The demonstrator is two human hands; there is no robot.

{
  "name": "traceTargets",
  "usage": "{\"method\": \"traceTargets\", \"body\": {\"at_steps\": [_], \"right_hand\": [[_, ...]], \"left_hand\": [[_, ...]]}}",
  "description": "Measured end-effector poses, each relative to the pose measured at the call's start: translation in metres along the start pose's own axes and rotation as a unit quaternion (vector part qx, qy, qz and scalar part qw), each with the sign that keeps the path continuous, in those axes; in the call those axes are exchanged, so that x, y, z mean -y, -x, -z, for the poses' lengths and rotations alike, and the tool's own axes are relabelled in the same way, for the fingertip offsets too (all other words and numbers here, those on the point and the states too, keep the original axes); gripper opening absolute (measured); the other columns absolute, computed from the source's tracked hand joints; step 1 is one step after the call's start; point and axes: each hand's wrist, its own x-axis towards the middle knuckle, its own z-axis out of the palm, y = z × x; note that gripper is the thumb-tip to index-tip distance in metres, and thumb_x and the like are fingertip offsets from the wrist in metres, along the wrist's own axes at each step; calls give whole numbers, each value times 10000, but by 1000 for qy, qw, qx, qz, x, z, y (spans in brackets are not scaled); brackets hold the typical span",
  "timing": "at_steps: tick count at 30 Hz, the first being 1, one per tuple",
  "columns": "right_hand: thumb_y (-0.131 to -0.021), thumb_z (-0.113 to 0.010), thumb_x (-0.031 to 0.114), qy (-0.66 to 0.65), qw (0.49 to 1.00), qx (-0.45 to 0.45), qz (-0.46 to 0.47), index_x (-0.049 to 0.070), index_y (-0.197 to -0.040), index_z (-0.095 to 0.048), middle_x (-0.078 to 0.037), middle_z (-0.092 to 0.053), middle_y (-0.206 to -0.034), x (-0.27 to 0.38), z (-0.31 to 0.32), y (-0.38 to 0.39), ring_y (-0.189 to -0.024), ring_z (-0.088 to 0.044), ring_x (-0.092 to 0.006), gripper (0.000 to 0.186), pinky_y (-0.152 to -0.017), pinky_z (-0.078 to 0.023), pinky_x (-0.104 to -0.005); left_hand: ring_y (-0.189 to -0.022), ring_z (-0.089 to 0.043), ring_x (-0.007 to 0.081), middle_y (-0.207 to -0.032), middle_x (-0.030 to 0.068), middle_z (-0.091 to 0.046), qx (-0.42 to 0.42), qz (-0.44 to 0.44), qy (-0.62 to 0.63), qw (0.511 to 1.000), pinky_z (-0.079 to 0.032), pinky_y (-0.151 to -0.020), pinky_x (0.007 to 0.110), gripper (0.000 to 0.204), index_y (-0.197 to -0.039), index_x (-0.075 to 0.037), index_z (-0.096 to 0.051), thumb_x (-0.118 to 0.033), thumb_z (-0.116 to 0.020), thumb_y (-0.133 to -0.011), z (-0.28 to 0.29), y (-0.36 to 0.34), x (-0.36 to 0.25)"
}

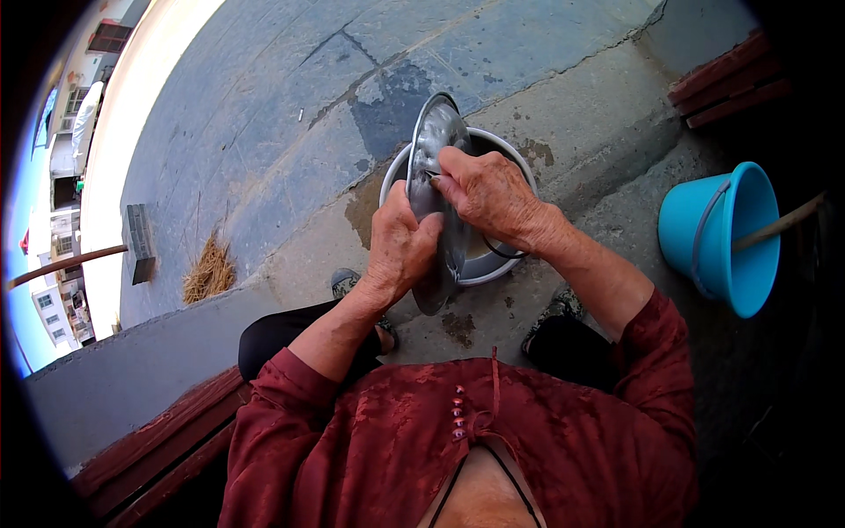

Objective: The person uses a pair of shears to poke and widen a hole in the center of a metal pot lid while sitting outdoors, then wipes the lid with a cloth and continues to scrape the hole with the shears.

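A round, dented metal lid stands tilted nearly on edge over a light metal basin. My left hand is closed on the lid, its thumb lying against the metal. My right hand presses its bent fingers and thumb to the lid's middle. Whether it pinches the lid's knob or some small thing there is hidden under the fingers. Below the lid, the basin rests on the concrete between my feet, and a dark wire handle hangs at its right side. Most of its inside is covered by the lid and my hands.
On the right a blue plastic bucket leans, a wooden stick poking out. A straw bundle lies at the left near a grey box-shaped object. A concrete step edge crosses ahead, with wet patches on the ground.
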Motion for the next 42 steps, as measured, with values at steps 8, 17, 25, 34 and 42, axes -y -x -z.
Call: {"method": "traceTargets", "body": {"at_steps": [8,17,25,34,42], "right_hand": [[-959,-540,206,10,1000,-13,-15,26,-951,-515,-216,-657,-760,-3,0,-3,-771,-668,-419,182,-662,-524,-503],[-963,-537,219,44,999,14,7,32,-937,-552,-206,-663,-774,-10,17,-12,-808,-672,-403,189,-685,-517,-497],[-933,-545,160,115,993,28,24,33,-937,-583,-229,-671,-761,3,15,-14,-796,-688,-405,133,-698,-526,-490],[-931,-534,160,80,995,-57,-17,25,-933,-558,-233,-670,-757,2,0,-22,-802,-686,-418,138,-684,-531,-493],[-941,-519,172,67,997,11,-25,18,-967,-568,-243,-678,-799,8,10,-5,-836,-683,-421,163,-708,-539,-495]], "left_hand": [[-893,-628,206,-941,121,-648,13,46,30,998,-495,-819,339,350,-1078,20,-576,-113,-642,-761,2,-1,-1],[-906,-628,211,-960,122,-650,29,30,43,998,-493,-830,336,382,-1107,20,-571,-108,-642,-755,5,1,-1],[-892,-640,295,-933,185,-641,26,23,15,999,-498,-814,379,361,-1083,27,-545,-105,-644,-763,6,1,-4],[-917,-631,233,-962,138,-652,23,35,11,999,-492,-846,348,396,-1109,18,-570,-112,-653,-744,0,2,2],[-918,-627,229,-970,128,-652,20,38,15,999,-490,-849,347,391,-1110,15,-570,-106,-631,-743,2,0,-2]]}}
